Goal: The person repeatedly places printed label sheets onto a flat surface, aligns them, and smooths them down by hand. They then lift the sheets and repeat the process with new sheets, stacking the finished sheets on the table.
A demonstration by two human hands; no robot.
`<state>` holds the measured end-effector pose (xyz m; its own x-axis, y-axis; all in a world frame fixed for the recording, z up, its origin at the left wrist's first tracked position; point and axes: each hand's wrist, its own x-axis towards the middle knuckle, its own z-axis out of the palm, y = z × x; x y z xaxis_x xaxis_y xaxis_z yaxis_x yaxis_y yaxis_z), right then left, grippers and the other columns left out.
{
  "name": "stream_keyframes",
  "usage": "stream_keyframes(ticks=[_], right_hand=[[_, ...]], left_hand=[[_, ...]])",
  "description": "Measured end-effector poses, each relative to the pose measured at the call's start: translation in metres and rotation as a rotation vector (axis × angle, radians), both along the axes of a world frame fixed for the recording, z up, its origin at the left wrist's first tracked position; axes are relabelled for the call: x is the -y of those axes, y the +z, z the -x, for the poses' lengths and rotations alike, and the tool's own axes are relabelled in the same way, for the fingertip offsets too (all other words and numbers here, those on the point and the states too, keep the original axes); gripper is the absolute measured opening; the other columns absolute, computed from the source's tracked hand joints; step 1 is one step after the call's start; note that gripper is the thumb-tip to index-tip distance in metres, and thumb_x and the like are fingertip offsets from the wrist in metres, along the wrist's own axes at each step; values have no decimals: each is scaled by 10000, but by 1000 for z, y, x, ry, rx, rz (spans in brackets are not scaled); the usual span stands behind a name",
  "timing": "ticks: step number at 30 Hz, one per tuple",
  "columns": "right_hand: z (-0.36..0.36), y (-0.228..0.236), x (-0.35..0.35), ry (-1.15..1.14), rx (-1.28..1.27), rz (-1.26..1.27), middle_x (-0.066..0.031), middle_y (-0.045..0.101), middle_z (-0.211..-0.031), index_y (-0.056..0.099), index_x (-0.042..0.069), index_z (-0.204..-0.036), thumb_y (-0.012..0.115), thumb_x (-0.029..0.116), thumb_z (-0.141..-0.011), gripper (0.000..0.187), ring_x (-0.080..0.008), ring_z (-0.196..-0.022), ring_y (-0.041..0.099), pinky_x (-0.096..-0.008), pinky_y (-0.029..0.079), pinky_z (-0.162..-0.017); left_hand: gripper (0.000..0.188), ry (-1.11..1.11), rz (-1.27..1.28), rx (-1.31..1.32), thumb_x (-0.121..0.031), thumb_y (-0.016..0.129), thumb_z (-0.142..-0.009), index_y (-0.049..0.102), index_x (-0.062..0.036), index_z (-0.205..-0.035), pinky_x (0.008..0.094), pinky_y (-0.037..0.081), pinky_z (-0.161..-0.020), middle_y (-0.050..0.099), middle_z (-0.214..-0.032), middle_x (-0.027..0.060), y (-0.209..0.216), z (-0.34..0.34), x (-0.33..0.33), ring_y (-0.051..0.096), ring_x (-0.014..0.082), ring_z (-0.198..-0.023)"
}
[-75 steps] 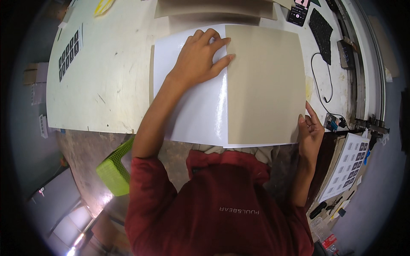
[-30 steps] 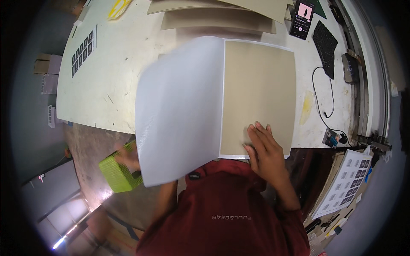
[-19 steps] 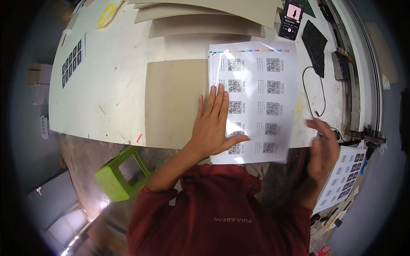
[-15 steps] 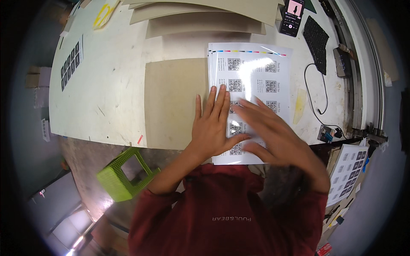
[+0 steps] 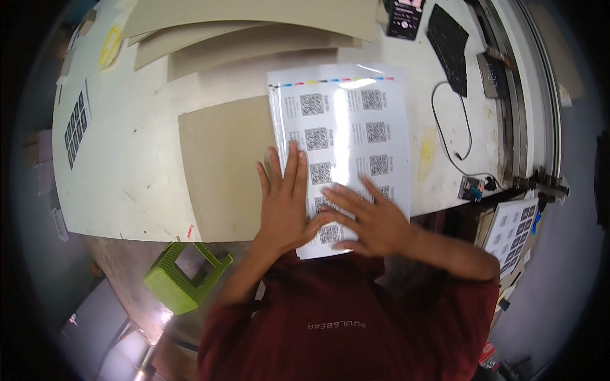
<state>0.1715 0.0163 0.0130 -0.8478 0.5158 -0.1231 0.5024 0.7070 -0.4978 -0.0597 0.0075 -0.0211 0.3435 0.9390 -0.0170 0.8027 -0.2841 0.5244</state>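
A glossy white printed sheet point(image 5: 356, 152), with rows of square codes and a strip of colour marks along its top, lies in front of me. At its left edge more sheet edges show beneath it. My left hand point(image 5: 284, 206) rests flat across that left edge, fingers stretched away from me. Over the sheet's lower middle is my right hand point(image 5: 375, 222), palm down with its fingers spread; it seems to touch the surface. A tan cardboard sheet point(image 5: 222, 171) lies to the left, its right side covered by the printed sheet.
Large cardboard sheets point(image 5: 254, 38) are stacked at the far side of the white table point(image 5: 140, 146). At the right are a phone point(image 5: 405, 18), a black angular piece point(image 5: 448, 47), a cable point(image 5: 471, 127) and a metal rail point(image 5: 530, 95). A green stool point(image 5: 168, 282) stands lower left.
My right hand has come down and nearer to me on the printed sheet, its fingers now sharper. The left hand stays at the left edge. The whole view has shifted and turned slightly.
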Motion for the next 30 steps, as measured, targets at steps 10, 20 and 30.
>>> stream_keyframes(ticks=[10, 20, 30], right_hand=[[-24, -24, -77, -465, 83, -437, -196, 246, -1617, 384, 93, -1519, 514, 639, -920, 821, -374, -1511, 188, -703, 75, -1150], [-189, 35, 141, -1279, 51, -510, -258, 444, -1460, 453, 12, -1438, 600, 312, -968, 576, -376, -1331, 469, -539, 280, -1115], [-463, 13, 356, -2466, 751, 63, -358, 673, -861, 697, -125, -882, 460, 750, -887, 907, -464, -895, 688, -531, 519, -841]], left_hand=[[946, 49, -35, -170, -601, 453, -948, 166, 78, -1541, 675, -44, -1146, 117, -1632, 261, 10, -11, -4, 2, 526, -1489], [708, 258, 28, 977, -405, 409, -1040, 212, 61, -1535, 513, 71, -1220, 190, -1609, 274, -20, 2, 5, 88, 460, -1506], [471, 71, -373, -407, -328, 382, -1032, 625, 35, -1209, 548, 323, -1078, 569, -1243, 276, -36, 96, 17, 474, 444, -1208]])
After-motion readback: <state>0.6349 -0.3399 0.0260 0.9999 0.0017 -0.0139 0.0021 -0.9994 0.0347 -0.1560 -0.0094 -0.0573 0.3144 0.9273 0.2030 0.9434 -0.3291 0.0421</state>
